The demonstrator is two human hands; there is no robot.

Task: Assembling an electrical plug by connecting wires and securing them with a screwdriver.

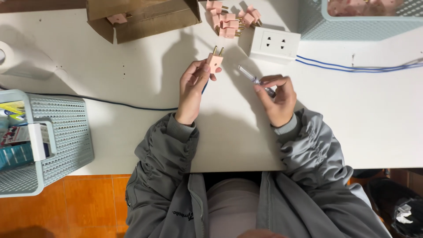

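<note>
A person in a grey, ruched-sleeve jacket is sitting at a white worktop (110, 70), seen from above. The left hand (192, 90) is pinching a small pink plug (215, 61) between thumb and fingertips, its two brass prongs pointing away from the body. The right hand (277, 98) is closing around a slim screwdriver (253, 80) with a clear handle, its tip angling toward the plug but staying apart from it.

Beyond the hands, a loose pile of pink plugs (230, 20) is lying just beside a white, boxy socket block (274, 44), whose blue cable (352, 67) is running off past the right hand. Farther beyond the left hand, an open brown cardboard box (145, 17) is holding at least one more pink piece. A pale blue, perforated plastic basket (365, 20), beyond the right hand, is holding pinkish items too blurred to tell. A second basket (61, 132) of the same kind, well out from the left hand, is overhanging the near worktop edge and holding colourful packets.

Smooth, bare worktop is lying open between the hands and outward from the right hand.
</note>
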